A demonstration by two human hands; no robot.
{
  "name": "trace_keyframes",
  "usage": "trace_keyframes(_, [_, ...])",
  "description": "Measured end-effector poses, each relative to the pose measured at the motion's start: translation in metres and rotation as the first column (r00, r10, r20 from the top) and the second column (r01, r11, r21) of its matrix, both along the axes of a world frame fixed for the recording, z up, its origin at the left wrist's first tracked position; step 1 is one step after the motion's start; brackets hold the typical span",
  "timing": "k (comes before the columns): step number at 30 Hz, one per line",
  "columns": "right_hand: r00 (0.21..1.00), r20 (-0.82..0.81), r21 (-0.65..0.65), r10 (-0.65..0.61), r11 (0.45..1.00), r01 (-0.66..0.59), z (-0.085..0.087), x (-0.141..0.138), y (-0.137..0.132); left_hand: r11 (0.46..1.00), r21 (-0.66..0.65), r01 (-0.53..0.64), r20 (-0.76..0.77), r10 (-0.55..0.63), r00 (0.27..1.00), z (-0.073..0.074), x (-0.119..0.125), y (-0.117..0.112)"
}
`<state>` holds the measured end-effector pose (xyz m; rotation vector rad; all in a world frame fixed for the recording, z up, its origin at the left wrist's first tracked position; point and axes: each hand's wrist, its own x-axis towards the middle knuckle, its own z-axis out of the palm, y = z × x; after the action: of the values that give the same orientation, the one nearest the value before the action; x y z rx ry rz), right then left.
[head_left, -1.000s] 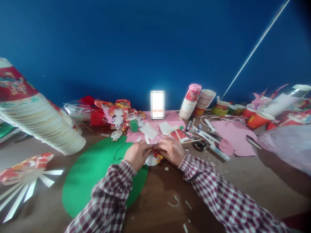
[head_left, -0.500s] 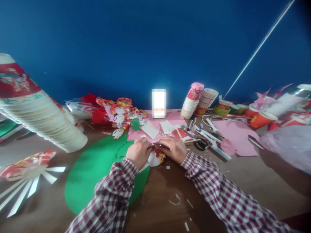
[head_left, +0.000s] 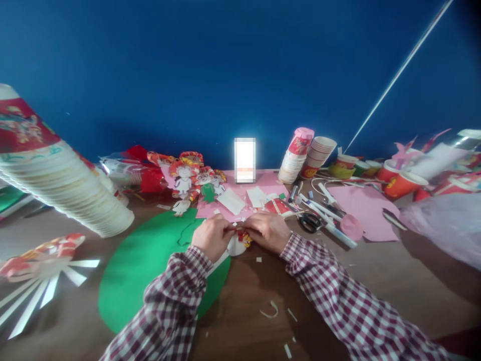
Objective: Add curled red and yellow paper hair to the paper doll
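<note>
Both my hands meet over a small white paper cutout [head_left: 236,246] with red and yellow pieces on it, low in the middle of the head view. My left hand [head_left: 211,235] pinches its upper left edge between thumb and fingers. From the other side my right hand [head_left: 271,231] has its fingers closed on the upper right of the same cutout, hiding much of it. Beneath the left forearm lies a large green paper sheet [head_left: 135,271]. Scissors with black handles [head_left: 308,222] rest just right of my right hand.
A tall stack of paper cups [head_left: 75,175] leans at the left. Paper figures [head_left: 183,180] lie together at the back left. Pens [head_left: 326,219] and pink paper [head_left: 370,213] are on the right. Two shorter cup stacks [head_left: 295,163] stand at the back. Paper scraps [head_left: 271,310] dot the brown table.
The whole view has shifted very slightly. My hands stay together on the paper cutout, and the fingers of both have moved only a little.
</note>
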<state>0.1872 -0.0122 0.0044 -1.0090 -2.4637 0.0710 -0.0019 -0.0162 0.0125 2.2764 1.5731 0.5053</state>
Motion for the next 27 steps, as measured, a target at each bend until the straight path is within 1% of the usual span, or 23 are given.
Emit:
trace_keyframes(8, [1.0,-0.014,-0.034,0.013,0.999,-0.013,0.001,-0.002,-0.002,0.999,-0.028,-0.03,0.035,0.031,0.999,-0.001,0.0,0.001])
trace_keyframes(14, [1.0,-0.006,-0.033,0.026,0.999,-0.026,0.003,-0.003,-0.003,0.997,-0.059,-0.053,0.048,0.055,0.997,-0.001,0.0,0.0])
trace_keyframes(16, [1.0,-0.021,-0.003,-0.004,1.0,0.004,0.005,-0.003,-0.004,0.997,-0.055,-0.056,0.051,0.059,0.997,-0.001,0.0,0.001])
trace_keyframes(19, [0.994,-0.087,0.08,-0.071,0.994,0.078,0.009,-0.003,-0.007,0.995,-0.05,-0.086,0.053,0.089,0.995,-0.003,0.0,0.002])
trace_keyframes(21, [0.993,-0.094,0.113,-0.072,0.99,0.083,0.01,-0.003,-0.008,0.993,-0.06,-0.105,0.076,0.11,0.991,-0.004,0.0,0.003])
trace_keyframes(24, [0.998,-0.033,0.096,-0.045,0.994,0.048,0.008,-0.005,-0.009,0.992,-0.07,-0.102,0.129,0.111,0.986,-0.004,-0.002,0.004])
trace_keyframes(27, [0.998,-0.022,0.058,-0.057,0.997,0.059,0.005,-0.008,-0.011,0.992,-0.055,-0.113,0.158,0.121,0.98,-0.004,-0.005,0.006])
